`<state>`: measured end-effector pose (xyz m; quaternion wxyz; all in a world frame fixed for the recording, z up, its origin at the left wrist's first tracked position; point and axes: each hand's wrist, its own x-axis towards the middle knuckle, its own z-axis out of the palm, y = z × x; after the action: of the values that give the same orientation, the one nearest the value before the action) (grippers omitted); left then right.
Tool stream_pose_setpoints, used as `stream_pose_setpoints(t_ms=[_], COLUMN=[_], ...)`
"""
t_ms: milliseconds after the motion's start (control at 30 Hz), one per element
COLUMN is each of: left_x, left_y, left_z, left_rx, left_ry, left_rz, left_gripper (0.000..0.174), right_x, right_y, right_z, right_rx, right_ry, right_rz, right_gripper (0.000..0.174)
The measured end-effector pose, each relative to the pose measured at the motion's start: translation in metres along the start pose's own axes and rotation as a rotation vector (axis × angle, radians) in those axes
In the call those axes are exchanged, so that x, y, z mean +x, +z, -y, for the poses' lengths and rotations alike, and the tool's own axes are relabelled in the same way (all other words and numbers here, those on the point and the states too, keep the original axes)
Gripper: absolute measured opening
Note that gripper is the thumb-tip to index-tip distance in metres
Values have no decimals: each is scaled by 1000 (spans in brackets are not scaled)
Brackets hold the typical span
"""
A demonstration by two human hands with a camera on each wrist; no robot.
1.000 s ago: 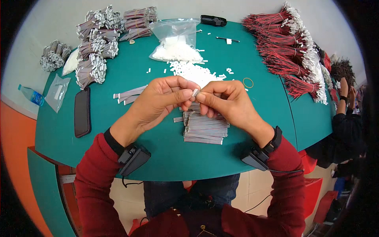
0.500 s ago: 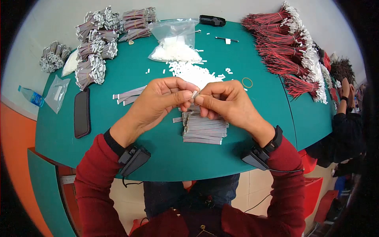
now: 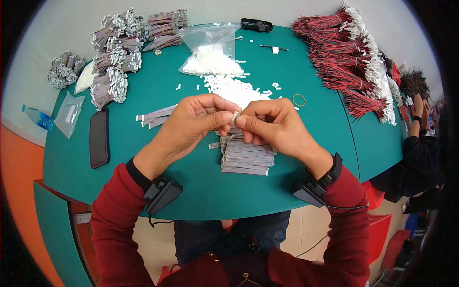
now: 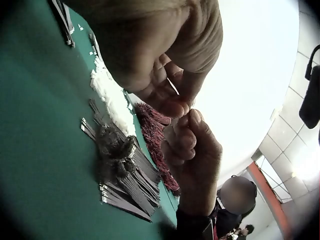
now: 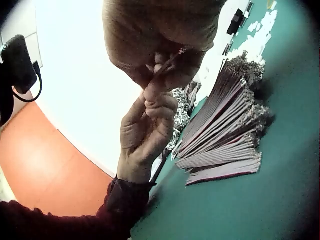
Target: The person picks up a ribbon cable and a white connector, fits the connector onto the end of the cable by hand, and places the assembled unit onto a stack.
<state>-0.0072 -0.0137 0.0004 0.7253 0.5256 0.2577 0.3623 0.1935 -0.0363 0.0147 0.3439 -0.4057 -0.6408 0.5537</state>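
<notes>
Over the middle of the table both hands meet fingertip to fingertip. My left hand (image 3: 196, 119) pinches a small white connector (image 3: 235, 116) between thumb and index finger, its end showing at the thumb tip. From the other side, my right hand (image 3: 277, 125) pinches a short flat ribbon cable (image 5: 167, 65), which runs back under the palm in the right wrist view. The fingertips hide where cable and connector meet. Below the hands lies a pile of grey ribbon cables (image 3: 247, 157); just beyond them spreads a heap of loose white connectors (image 3: 236, 90).
A clear bag of white pieces (image 3: 213, 60) stands behind the heap. Bundled grey cables (image 3: 109, 86) and a dark phone (image 3: 99, 137) lie at left, near a few loose ribbon cables (image 3: 155, 115). Red wire bundles (image 3: 342, 57) line the right; a rubber band (image 3: 299, 100) lies nearer.
Both hands keep their pinch, fingertips together. The right thumb and the connector have shifted very slightly; nothing has been let go.
</notes>
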Motion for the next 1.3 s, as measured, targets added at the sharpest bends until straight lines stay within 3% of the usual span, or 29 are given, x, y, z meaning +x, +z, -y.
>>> stream_pose_setpoints(t_ms=[333,633,933,1033,1300], left_x=[-1,0,1,1,-3], left_y=[0,0,2,3,8], left_z=[-3,1,2,5,3], left_rx=[2,9,202,276,304], left_ry=[2,20,155,210,211], left_rz=[-1,-16,-68,-94,-125], left_gripper=[19,19,15,14,14], right_x=[4,0,1,-1,-1], right_y=[1,2,2,5,8], right_z=[-7,1,-3,-6,-8], right_rx=[104,-8,38,-70,-101], right_ry=[-43,-71,-44,-114,-140], right_rz=[22,-17,-69,-116,-137], right_gripper=[19,20,21,21,20])
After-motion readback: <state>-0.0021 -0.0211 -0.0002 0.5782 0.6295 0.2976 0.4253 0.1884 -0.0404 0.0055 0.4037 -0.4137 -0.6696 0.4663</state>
